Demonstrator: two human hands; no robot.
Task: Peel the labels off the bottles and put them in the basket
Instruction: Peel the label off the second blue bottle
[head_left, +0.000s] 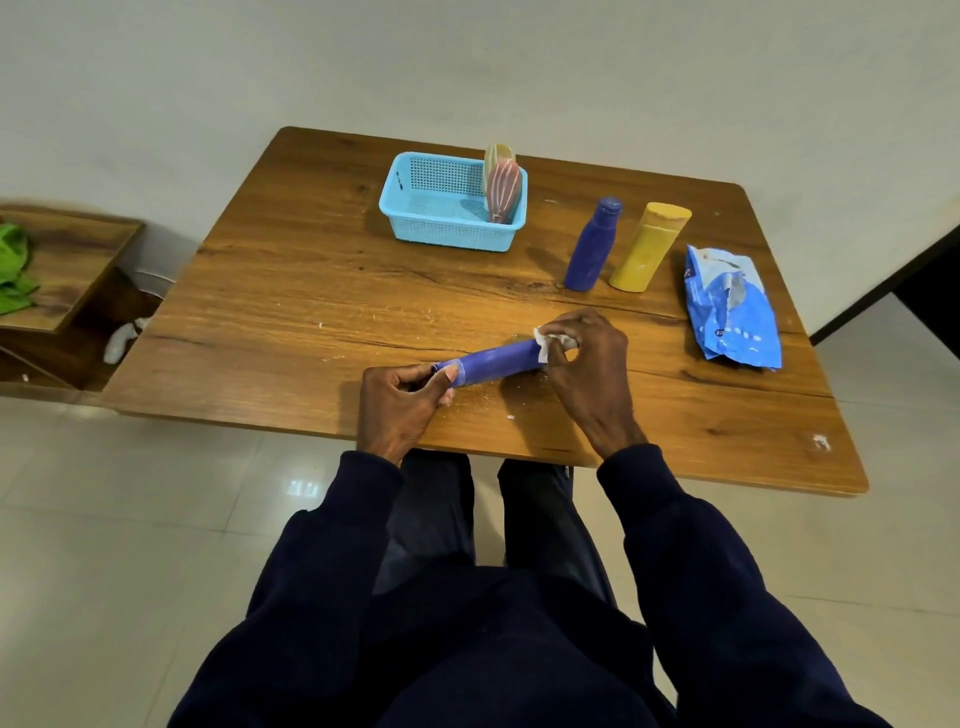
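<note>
A blue bottle lies on its side near the front of the wooden table. My left hand grips its cap end. At the bottle's other end my right hand pinches a white scrap of label. A light blue basket stands at the back of the table with a pink ribbed bottle and a pale yellow bottle upright in its right end. A second blue bottle and a yellow bottle stand to the right of the basket.
A crumpled blue and white plastic bag lies near the table's right edge. Small white label crumbs dot the table. A low wooden shelf with a green cloth stands to the left on the tiled floor.
</note>
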